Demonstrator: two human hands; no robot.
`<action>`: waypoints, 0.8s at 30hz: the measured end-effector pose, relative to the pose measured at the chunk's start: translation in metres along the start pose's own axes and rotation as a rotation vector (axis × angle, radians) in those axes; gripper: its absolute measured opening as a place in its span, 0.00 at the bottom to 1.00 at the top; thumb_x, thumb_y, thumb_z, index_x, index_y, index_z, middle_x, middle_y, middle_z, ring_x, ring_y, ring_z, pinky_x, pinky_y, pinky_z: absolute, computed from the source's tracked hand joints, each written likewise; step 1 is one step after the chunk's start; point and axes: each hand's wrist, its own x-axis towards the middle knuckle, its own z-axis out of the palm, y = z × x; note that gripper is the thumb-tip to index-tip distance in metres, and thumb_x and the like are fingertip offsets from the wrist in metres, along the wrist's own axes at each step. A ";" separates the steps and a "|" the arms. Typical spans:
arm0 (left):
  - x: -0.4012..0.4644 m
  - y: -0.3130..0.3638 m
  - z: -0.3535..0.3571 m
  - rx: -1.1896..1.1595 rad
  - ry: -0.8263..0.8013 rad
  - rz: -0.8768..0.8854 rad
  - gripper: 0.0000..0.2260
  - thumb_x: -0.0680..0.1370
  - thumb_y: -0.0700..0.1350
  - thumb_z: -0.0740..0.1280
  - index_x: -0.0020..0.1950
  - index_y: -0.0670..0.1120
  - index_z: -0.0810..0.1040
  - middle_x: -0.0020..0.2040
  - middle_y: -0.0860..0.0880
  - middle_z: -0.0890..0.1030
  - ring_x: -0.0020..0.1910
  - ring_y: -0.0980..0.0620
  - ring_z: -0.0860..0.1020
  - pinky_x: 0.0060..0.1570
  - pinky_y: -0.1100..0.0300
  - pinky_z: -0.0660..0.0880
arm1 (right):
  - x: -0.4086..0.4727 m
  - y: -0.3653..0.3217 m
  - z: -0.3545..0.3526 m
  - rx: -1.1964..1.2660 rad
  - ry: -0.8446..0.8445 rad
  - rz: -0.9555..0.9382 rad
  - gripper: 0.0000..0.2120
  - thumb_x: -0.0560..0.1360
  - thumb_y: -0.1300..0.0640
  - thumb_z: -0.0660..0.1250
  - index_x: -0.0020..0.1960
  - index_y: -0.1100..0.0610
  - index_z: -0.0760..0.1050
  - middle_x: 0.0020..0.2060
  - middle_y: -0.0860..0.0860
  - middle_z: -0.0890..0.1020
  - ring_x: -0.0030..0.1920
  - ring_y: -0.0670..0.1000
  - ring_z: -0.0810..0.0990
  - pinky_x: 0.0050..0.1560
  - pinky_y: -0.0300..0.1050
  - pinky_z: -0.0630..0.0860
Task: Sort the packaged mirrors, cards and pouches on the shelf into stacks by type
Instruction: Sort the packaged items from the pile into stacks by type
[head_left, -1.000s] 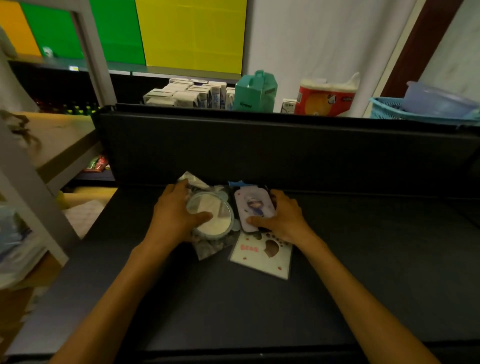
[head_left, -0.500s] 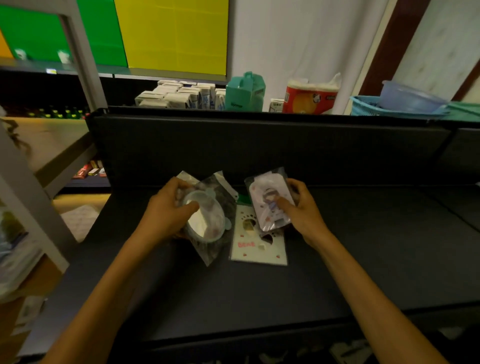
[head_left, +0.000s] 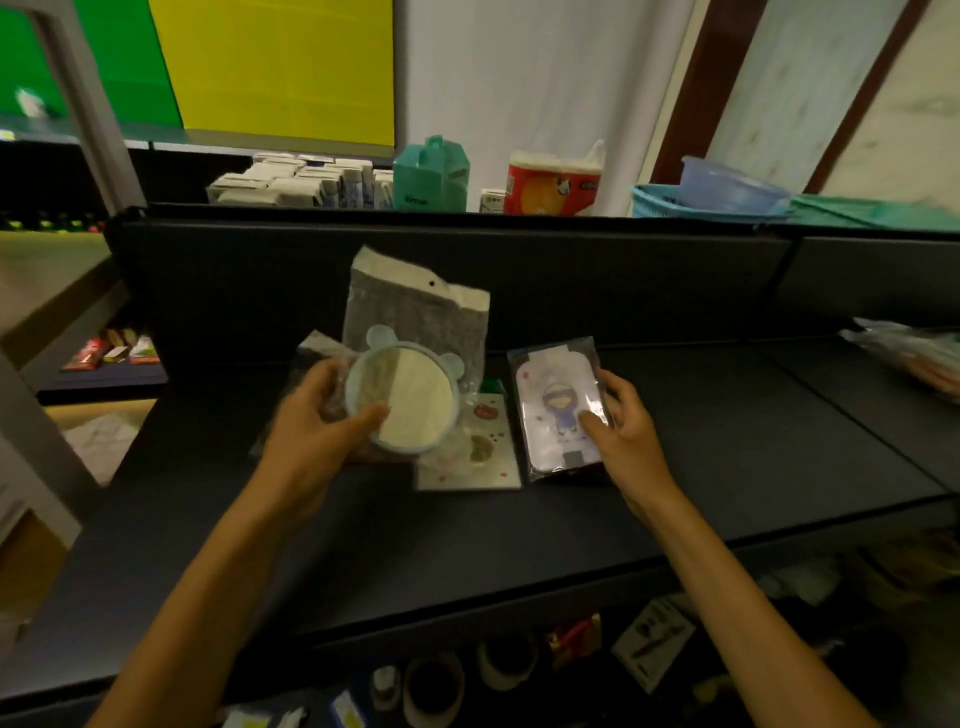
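My left hand (head_left: 311, 441) grips a round blue-rimmed mirror with bear ears (head_left: 410, 397) in a clear plastic bag, lifted upright above the dark shelf (head_left: 519, 545). My right hand (head_left: 626, 436) holds a wrapped pouch with a cartoon figure (head_left: 558, 410), its lower edge near the shelf. Between them a white card with small prints (head_left: 475, 452) lies flat on the shelf. Another package (head_left: 317, 348) lies partly hidden behind my left hand.
A dark back panel (head_left: 571, 291) closes the shelf's rear. A plastic-wrapped bundle (head_left: 914, 358) lies at the far right. Boxes (head_left: 296, 182), a teal carton (head_left: 431, 174), a red roll pack (head_left: 550, 182) and a blue basket (head_left: 701, 200) stand beyond it. Goods fill the lower shelf (head_left: 519, 670).
Both hands lifted their packages off the pile: the mirror bag rose upright in my left hand, the cartoon pouch moved right in my right hand, uncovering the white card.
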 end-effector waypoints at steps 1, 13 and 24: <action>-0.002 -0.003 0.011 -0.006 -0.023 0.002 0.19 0.73 0.36 0.69 0.57 0.56 0.73 0.58 0.50 0.77 0.55 0.48 0.79 0.37 0.56 0.82 | -0.004 0.000 -0.009 -0.005 0.019 -0.001 0.22 0.77 0.64 0.63 0.68 0.52 0.65 0.57 0.50 0.79 0.50 0.44 0.81 0.41 0.36 0.79; -0.026 -0.031 0.194 -0.029 -0.233 -0.027 0.19 0.75 0.37 0.67 0.60 0.55 0.71 0.57 0.53 0.78 0.54 0.49 0.80 0.42 0.53 0.82 | -0.057 0.007 -0.194 -0.058 0.293 0.018 0.19 0.77 0.63 0.63 0.64 0.48 0.69 0.54 0.46 0.80 0.51 0.46 0.82 0.47 0.43 0.82; -0.070 -0.050 0.425 -0.102 -0.430 -0.079 0.18 0.75 0.36 0.67 0.61 0.52 0.71 0.60 0.47 0.77 0.55 0.45 0.80 0.43 0.48 0.82 | -0.103 0.036 -0.428 -0.071 0.481 0.046 0.19 0.77 0.65 0.63 0.64 0.50 0.69 0.53 0.47 0.80 0.48 0.42 0.82 0.39 0.35 0.78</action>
